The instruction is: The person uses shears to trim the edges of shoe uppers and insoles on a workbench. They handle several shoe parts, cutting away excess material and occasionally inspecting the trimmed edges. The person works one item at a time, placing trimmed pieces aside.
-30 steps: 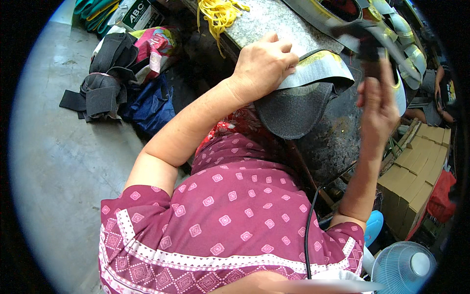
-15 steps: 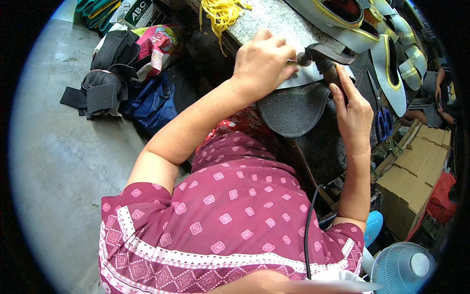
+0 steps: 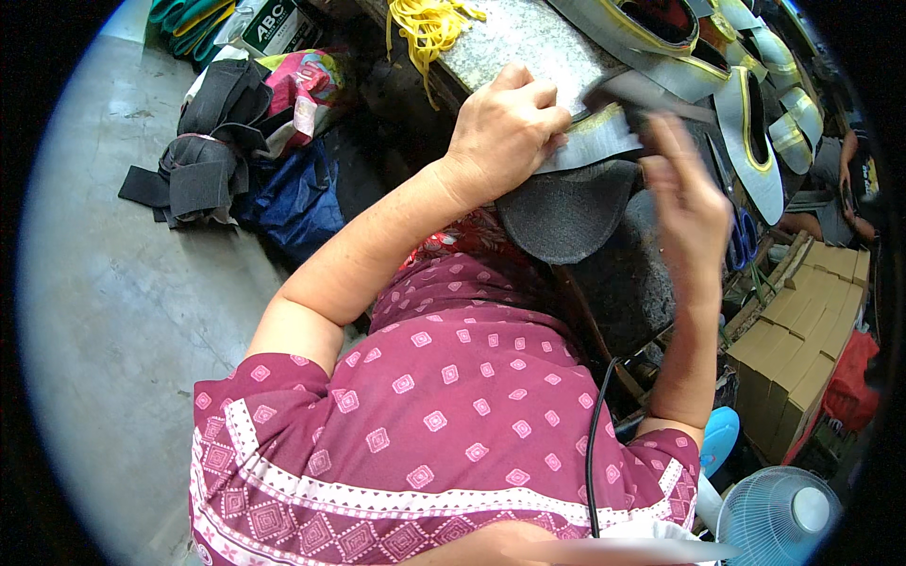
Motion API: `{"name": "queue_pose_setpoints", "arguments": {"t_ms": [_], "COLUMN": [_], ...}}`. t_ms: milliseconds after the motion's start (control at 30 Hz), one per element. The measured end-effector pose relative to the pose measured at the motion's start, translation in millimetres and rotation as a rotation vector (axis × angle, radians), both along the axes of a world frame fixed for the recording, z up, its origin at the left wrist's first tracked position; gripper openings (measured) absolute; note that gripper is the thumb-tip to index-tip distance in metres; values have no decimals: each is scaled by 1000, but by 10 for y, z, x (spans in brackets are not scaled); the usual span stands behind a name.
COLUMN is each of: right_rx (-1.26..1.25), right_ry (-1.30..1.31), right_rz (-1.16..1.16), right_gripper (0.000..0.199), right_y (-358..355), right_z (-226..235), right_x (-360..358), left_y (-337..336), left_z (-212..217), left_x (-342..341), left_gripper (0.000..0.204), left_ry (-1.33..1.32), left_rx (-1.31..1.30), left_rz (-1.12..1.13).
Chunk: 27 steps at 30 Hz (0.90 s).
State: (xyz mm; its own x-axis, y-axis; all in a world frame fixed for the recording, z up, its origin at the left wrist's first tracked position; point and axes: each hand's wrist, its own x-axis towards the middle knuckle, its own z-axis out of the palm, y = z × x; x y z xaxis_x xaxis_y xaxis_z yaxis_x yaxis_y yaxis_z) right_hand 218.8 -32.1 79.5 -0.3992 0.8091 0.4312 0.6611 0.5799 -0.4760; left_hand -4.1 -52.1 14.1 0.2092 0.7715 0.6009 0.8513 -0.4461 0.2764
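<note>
My left hand (image 3: 510,132) rests over a stone slab (image 3: 514,42), its fingers closed on the edge of a grey shoe upper (image 3: 595,146) with a yellowish, glue-like band. Just right of it, my right hand (image 3: 691,198) is wrapped round the handle of a hammer. Motion blurs both that hand and the dark hammer head (image 3: 651,96), which is raised off the upper. A dark grey, rounded fabric part (image 3: 571,219) hangs over the slab's near edge, below the upper. What lies under my left fingertips is hidden.
Several grey shoe uppers (image 3: 750,141) lie at the upper right, with blue-handled scissors (image 3: 744,241) beside them. Yellow strips (image 3: 425,28) lie at the top. Dark fabric rolls (image 3: 203,179) sit on the left floor. Cardboard (image 3: 797,311) and a fan (image 3: 779,519) stand at the right.
The hammer has lifted off the upper and swung right with my right hand, uncovering the yellowish band. My left hand stays nearly in place.
</note>
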Motion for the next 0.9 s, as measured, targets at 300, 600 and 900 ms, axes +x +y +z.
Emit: {"name": "queue_pose_setpoints", "arguments": {"t_ms": [300,600,900], "right_rx": [-449,-272,-212], "right_ry": [483,729,647], "right_rz": [-1,-128,-127], "right_gripper": [42,45,44], "right_y": [48,-136,-205], "right_z": [-109,129,8], "right_x": [415,842,903], "left_y": [272,181,271], "left_z": [173,593,696], "left_x": [-33,283,25], "left_gripper": [67,30,46], "left_ry": [-36,-1290,-168], "left_rx": [-273,-891,-368], "left_rz": [27,-488,-263]}}
